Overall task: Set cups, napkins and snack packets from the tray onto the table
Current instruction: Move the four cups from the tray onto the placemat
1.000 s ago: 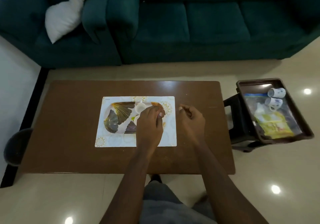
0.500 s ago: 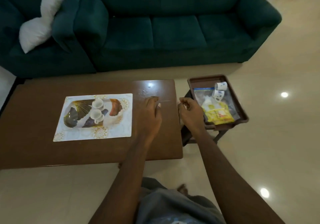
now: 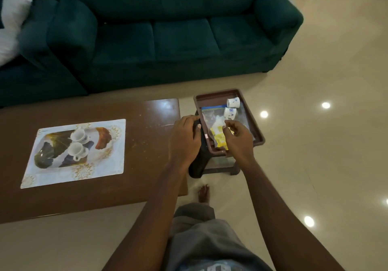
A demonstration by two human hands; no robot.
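A brown tray [image 3: 216, 97] sits on a dark stool to the right of the wooden table [image 3: 147, 144]. On it two white cups with blue flowers [image 3: 233, 102] [image 3: 230, 112] lie on their sides across a clear zip bag [image 3: 210, 114], and a yellow snack packet [image 3: 219, 139] lies nearer me. My right hand [image 3: 238, 139] hovers over the packet with fingers loosely curled, holding nothing. My left hand [image 3: 184, 138] is at the tray's left rim, by the table's right end, fingers bent and empty. Two white cups on saucers [image 3: 77, 135] [image 3: 76, 150] stand on the leaf-print placemat [image 3: 100, 172].
A dark green sofa [image 3: 168, 39] runs along the far side of the table, with a white cushion [image 3: 12, 18] at the left. My bare foot [image 3: 203, 193] is on the glossy tiled floor below the stool [image 3: 199, 165].
The view has swung right. Both hands left the placemat and travelled right to the tray; the two white cups stay on the placemat.
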